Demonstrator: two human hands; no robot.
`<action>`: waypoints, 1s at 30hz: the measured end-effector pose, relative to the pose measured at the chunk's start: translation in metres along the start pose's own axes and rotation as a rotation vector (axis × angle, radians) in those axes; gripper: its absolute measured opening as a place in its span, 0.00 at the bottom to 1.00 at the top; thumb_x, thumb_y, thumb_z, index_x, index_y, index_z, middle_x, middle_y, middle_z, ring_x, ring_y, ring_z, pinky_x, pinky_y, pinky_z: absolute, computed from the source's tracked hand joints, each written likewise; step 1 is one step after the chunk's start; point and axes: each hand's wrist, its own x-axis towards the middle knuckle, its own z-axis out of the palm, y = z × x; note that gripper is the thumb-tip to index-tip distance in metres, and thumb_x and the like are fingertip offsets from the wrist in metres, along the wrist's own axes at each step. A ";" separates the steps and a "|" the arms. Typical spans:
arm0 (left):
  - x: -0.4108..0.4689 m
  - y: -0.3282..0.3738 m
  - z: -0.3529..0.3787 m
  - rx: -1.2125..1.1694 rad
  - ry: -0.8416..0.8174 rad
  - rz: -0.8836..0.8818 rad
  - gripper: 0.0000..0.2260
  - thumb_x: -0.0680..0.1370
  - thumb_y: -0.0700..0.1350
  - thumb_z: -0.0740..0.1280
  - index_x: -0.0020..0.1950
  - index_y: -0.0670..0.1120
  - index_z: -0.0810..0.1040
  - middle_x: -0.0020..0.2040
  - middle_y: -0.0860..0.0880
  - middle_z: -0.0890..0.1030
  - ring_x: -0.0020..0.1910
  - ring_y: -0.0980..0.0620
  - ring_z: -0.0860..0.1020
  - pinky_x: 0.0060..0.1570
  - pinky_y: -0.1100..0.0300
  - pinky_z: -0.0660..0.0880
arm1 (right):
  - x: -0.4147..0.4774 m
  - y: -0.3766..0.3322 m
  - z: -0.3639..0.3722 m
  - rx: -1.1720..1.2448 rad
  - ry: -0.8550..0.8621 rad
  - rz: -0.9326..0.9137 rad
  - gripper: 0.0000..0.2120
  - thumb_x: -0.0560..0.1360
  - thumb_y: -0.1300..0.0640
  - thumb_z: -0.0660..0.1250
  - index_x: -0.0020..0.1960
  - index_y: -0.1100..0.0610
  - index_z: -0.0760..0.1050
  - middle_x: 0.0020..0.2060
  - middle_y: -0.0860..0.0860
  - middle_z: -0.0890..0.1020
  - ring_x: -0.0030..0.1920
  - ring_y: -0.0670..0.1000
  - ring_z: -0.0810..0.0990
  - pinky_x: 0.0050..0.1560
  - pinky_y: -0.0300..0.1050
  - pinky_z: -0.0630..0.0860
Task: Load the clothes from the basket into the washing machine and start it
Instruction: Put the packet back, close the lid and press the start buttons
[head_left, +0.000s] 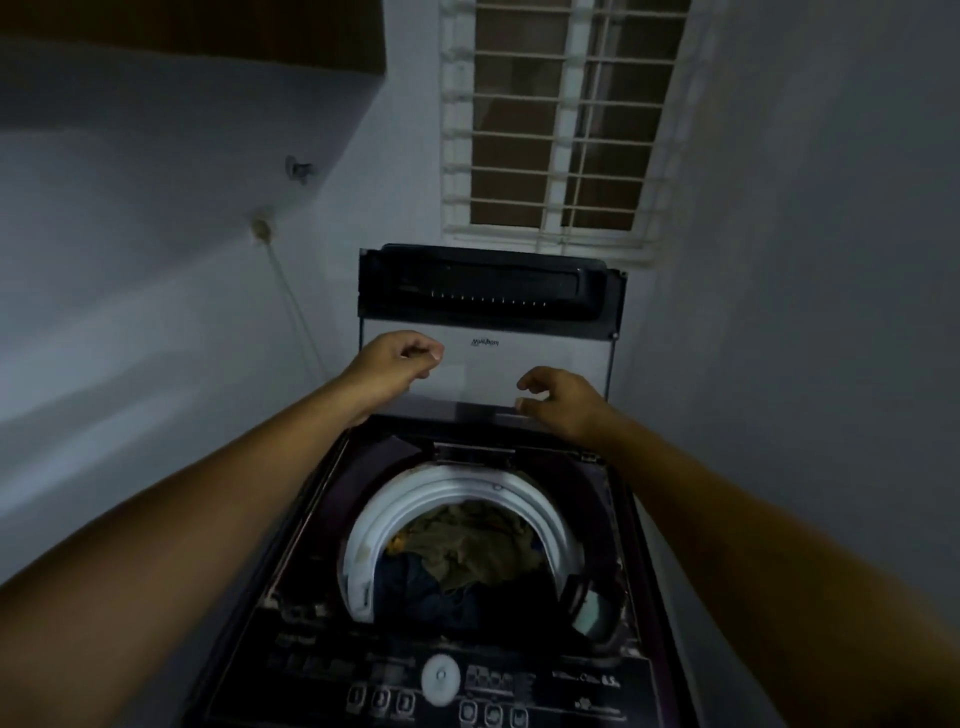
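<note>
The top-loading washing machine (311, 597) stands in front of me with its glass lid (483, 364) raised upright. Inside the white-rimmed drum (363, 530) lie clothes (467, 551), an olive garment on top of dark blue ones. My left hand (400, 358) hovers in front of the lid's left side with its fingers curled in and nothing in it. My right hand (556, 397) is lower, near the lid's bottom right, fingers loosely curled and holding nothing. The control panel (519, 680) with a white dial (440, 675) and several buttons runs along the near edge. The basket is out of view.
The machine sits in a narrow corner, with a wall close on each side. A barred window (561, 119) is behind it. On the left wall a cable (296, 301) runs down from a socket (262, 228), and a shelf edge (208, 36) juts out above.
</note>
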 end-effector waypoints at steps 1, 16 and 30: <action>0.010 -0.002 -0.005 0.001 -0.020 0.010 0.09 0.80 0.48 0.67 0.59 0.50 0.81 0.55 0.49 0.83 0.55 0.52 0.81 0.57 0.53 0.77 | 0.006 -0.002 0.000 -0.008 0.009 0.015 0.18 0.79 0.48 0.69 0.67 0.51 0.75 0.65 0.52 0.77 0.60 0.54 0.77 0.61 0.46 0.75; 0.192 0.006 -0.053 0.392 0.003 0.406 0.17 0.79 0.52 0.68 0.67 0.50 0.77 0.65 0.49 0.75 0.63 0.51 0.74 0.64 0.56 0.71 | 0.138 -0.047 -0.055 -0.274 0.255 0.011 0.24 0.78 0.49 0.69 0.72 0.54 0.70 0.66 0.56 0.76 0.64 0.58 0.76 0.63 0.55 0.76; 0.251 -0.018 -0.047 1.037 -0.082 0.439 0.41 0.76 0.63 0.65 0.81 0.47 0.51 0.78 0.46 0.57 0.76 0.44 0.58 0.74 0.41 0.57 | 0.205 -0.039 -0.055 -0.702 0.130 0.072 0.45 0.74 0.37 0.68 0.81 0.52 0.51 0.80 0.56 0.55 0.78 0.61 0.58 0.75 0.69 0.57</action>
